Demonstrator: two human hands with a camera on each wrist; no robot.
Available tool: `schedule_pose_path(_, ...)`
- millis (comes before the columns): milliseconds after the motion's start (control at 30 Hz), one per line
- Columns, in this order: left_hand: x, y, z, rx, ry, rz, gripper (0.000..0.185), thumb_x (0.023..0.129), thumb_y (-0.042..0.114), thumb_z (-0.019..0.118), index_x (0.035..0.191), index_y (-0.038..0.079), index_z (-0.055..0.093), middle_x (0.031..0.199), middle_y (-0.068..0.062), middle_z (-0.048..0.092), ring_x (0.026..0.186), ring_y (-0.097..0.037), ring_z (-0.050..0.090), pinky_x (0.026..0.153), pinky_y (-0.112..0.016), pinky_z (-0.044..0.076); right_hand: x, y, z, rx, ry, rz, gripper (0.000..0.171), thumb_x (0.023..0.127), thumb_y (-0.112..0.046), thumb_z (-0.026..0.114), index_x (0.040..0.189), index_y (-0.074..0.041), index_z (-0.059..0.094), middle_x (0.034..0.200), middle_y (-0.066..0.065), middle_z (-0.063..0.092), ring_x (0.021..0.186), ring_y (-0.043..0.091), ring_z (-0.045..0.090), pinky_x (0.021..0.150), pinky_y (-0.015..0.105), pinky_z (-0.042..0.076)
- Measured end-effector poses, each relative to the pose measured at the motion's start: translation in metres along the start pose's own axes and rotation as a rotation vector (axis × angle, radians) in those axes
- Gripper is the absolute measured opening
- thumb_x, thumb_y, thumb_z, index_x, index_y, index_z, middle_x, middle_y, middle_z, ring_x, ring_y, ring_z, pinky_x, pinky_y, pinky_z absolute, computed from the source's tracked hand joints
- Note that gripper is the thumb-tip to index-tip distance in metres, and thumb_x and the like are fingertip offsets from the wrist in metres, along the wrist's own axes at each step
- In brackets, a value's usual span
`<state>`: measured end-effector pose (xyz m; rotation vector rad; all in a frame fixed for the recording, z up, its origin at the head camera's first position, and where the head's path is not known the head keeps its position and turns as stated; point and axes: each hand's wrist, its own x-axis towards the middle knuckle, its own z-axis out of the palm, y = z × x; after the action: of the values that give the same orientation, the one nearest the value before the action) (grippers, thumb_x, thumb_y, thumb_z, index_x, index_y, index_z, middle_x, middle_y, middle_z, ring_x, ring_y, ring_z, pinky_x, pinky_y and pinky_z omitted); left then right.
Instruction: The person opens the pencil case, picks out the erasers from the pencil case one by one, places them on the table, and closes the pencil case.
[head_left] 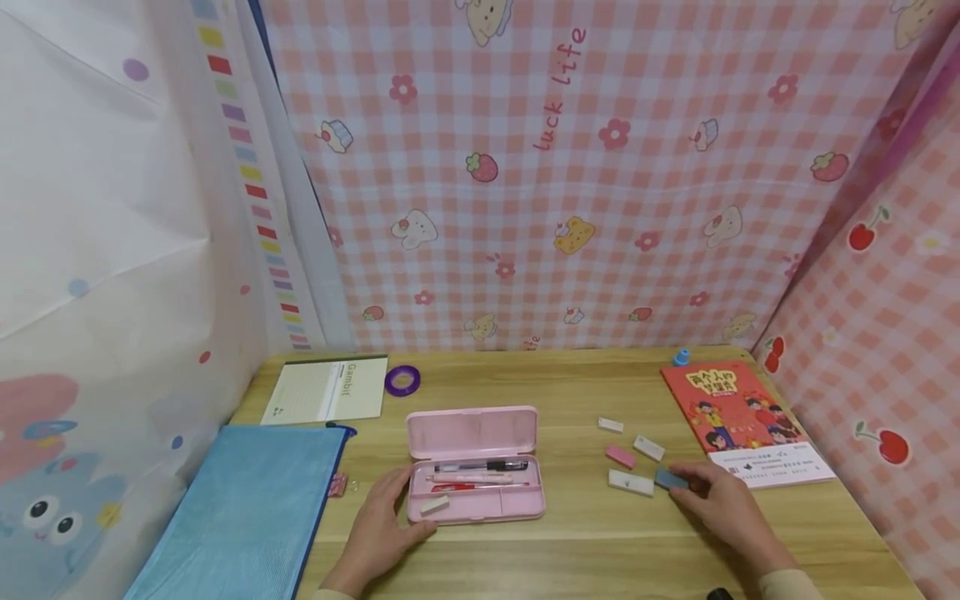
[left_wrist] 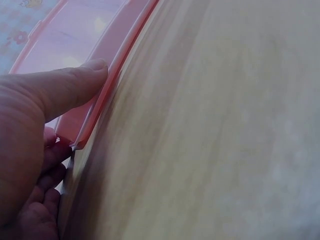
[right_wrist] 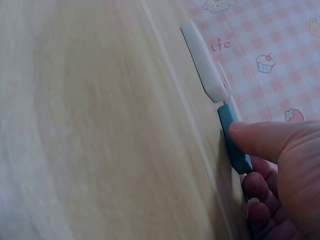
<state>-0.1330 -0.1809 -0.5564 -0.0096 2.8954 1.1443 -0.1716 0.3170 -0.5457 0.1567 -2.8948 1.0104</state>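
An open pink pencil case [head_left: 474, 467] lies in the middle of the wooden desk [head_left: 570, 550], with pens [head_left: 480, 467] and a white eraser [head_left: 434, 504] inside. My left hand [head_left: 390, 510] holds its left front corner; in the left wrist view the thumb [left_wrist: 75, 82] presses on the case rim [left_wrist: 117, 55] and the fingers curl beside it. My right hand [head_left: 701, 493] pinches a blue eraser [head_left: 670, 479] lying on the desk; in the right wrist view the thumb [right_wrist: 265, 140] lies on this blue eraser [right_wrist: 232, 137]. A white eraser [head_left: 631, 482] lies just left of it.
Two more white erasers [head_left: 648, 447] [head_left: 611, 425] and a pink one [head_left: 620, 456] lie nearby. A red book [head_left: 742, 421] sits at the right, a blue mesh pouch [head_left: 240, 508] at the left, a notebook [head_left: 326, 390] and purple tape roll [head_left: 402, 380] behind. Curtains wall the desk.
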Motion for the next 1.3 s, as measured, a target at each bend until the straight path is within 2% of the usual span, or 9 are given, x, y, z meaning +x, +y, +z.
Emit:
schedule_pose_path(367, 0.000, 0.002, 0.001, -0.005, -0.007, -0.008, 0.096, 0.068, 0.050, 0.082, 0.146, 0.013, 0.041, 0.147, -0.012, 0.042, 0.136, -0.035, 0.035, 0.110, -0.057, 0.031, 0.001, -0.003, 0.000, -0.009, -0.028, 0.040, 0.028, 0.083, -0.023, 0.076, 0.109, -0.014, 0.071, 0.098, -0.001, 0.066, 0.083, 0.012, 0.056, 0.068, 0.023, 0.049)
schedule_pose_path(467, 0.000, 0.002, 0.001, -0.010, -0.004, -0.002, 0.095, 0.068, 0.049, 0.083, 0.146, 0.013, 0.041, 0.147, -0.012, 0.042, 0.135, -0.035, 0.035, 0.109, -0.057, 0.031, 0.001, -0.004, -0.001, -0.005, -0.019, 0.024, 0.027, 0.083, -0.023, 0.076, 0.108, -0.013, 0.071, 0.097, -0.001, 0.066, 0.083, 0.012, 0.056, 0.068, 0.023, 0.049)
schedule_pose_path(600, 0.000, 0.001, 0.002, -0.011, -0.002, 0.006, 0.095, 0.068, 0.049, 0.082, 0.146, 0.013, 0.041, 0.147, -0.012, 0.042, 0.135, -0.035, 0.036, 0.109, -0.056, 0.031, -0.001, -0.014, -0.002, -0.005, 0.036, -0.023, 0.028, 0.082, -0.020, 0.077, 0.108, -0.011, 0.071, 0.097, 0.000, 0.066, 0.083, 0.012, 0.058, 0.067, 0.023, 0.051)
schedule_pose_path(767, 0.000, 0.000, 0.001, 0.001, 0.007, 0.016, 0.095, 0.068, 0.050, 0.083, 0.146, 0.014, 0.041, 0.146, -0.012, 0.043, 0.135, -0.035, 0.036, 0.110, -0.056, 0.031, 0.001, -0.046, 0.006, 0.028, 0.069, -0.065, 0.029, 0.083, -0.021, 0.076, 0.109, -0.009, 0.071, 0.095, 0.002, 0.065, 0.079, 0.013, 0.057, 0.064, 0.024, 0.049)
schedule_pose_path(933, -0.001, -0.001, 0.001, 0.004, 0.012, 0.019, 0.096, 0.067, 0.050, 0.083, 0.146, 0.013, 0.041, 0.145, -0.012, 0.044, 0.135, -0.034, 0.037, 0.110, -0.055, 0.031, 0.006, -0.088, 0.031, 0.126, 0.057, -0.185, 0.027, 0.081, -0.014, 0.078, 0.106, -0.010, 0.072, 0.093, 0.003, 0.065, 0.077, 0.014, 0.058, 0.061, 0.023, 0.051)
schedule_pose_path(1100, -0.001, -0.001, 0.001, 0.003, 0.012, 0.017, 0.096, 0.067, 0.050, 0.083, 0.145, 0.012, 0.042, 0.145, -0.013, 0.044, 0.134, -0.036, 0.037, 0.109, -0.056, 0.031, 0.011, -0.138, 0.061, 0.151, -0.011, -0.288, 0.026, 0.080, -0.011, 0.078, 0.105, -0.012, 0.073, 0.097, 0.001, 0.067, 0.084, 0.016, 0.058, 0.066, 0.025, 0.051)
schedule_pose_path(1300, 0.000, -0.002, 0.001, 0.005, 0.015, 0.029, 0.095, 0.068, 0.049, 0.083, 0.145, 0.012, 0.042, 0.145, -0.014, 0.044, 0.134, -0.036, 0.037, 0.110, -0.056, 0.031, 0.015, -0.193, 0.097, 0.193, -0.132, -0.431, 0.023, 0.082, -0.017, 0.077, 0.104, -0.014, 0.073, 0.096, -0.004, 0.066, 0.086, 0.015, 0.058, 0.072, 0.027, 0.052)
